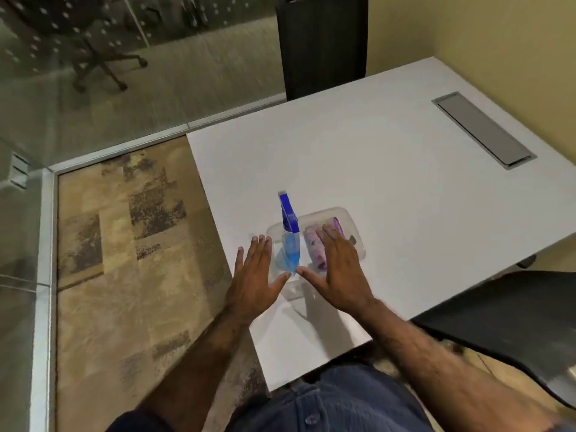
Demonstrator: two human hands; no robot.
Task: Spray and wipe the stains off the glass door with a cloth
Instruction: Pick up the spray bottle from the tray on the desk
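Observation:
A clear spray bottle [289,244] with blue liquid and a blue trigger head stands upright in a clear plastic tray [349,218] on the white table [389,169]. A folded pink-and-purple cloth [313,244] lies in the tray to the bottle's right. My left hand [254,279] hovers flat with fingers spread just left of the bottle. My right hand [335,269] is spread over the cloth, partly hiding it. Neither hand holds anything. The glass wall [93,73] with white dots rises at the left and far side.
A dark chair back [324,45] stands at the table's far edge, and a black chair [514,316] sits at the right. A grey cable hatch [483,132] is set into the tabletop. Patterned carpet [124,244] lies left of the table, bounded by a metal floor rail [46,244].

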